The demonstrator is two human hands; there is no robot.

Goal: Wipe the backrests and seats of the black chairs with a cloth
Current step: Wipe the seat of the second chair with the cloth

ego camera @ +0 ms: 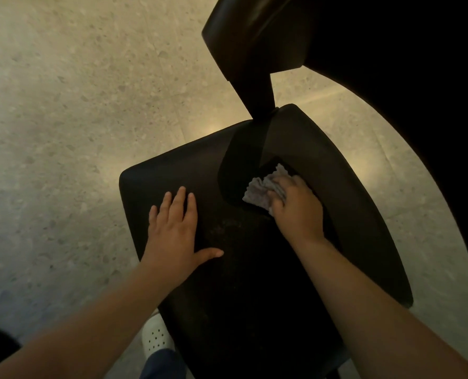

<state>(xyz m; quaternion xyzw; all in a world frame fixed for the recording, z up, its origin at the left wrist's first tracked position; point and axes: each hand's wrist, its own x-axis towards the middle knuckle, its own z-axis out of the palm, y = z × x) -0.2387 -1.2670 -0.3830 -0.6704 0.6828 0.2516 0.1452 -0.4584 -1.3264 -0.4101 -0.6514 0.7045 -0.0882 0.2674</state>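
- One black chair is under me right now. Its flat black padded seat (254, 269) fills the middle of my view, and the curved black backrest (254, 36) rises at the far end.
- Progress, as I judge it: I'm mid-wipe on the seat. The crumpled grey cloth (260, 187) sits on the far right part of the seat, close to where the backrest post comes down.
- Faint pale specks show on the middle of the seat, nearer me, so I reckon that patch wants a pass. I can't tell whether the backrest is done, and I can make out no other chair.
- My right hand (298, 206) has its fingers curled over the cloth, bunching it and pressing it onto the seat. The ragged edge pokes out to the left past my fingertips.
- My left hand (175, 228) is spread flat, fingers straight and thumb out, palm down on the left side of the seat. It grips nothing; I'd say it's bracing.
- Around the chair is speckled beige stone floor (63, 105), with the toe of my white perforated shoe (155, 337) by the seat's near edge.
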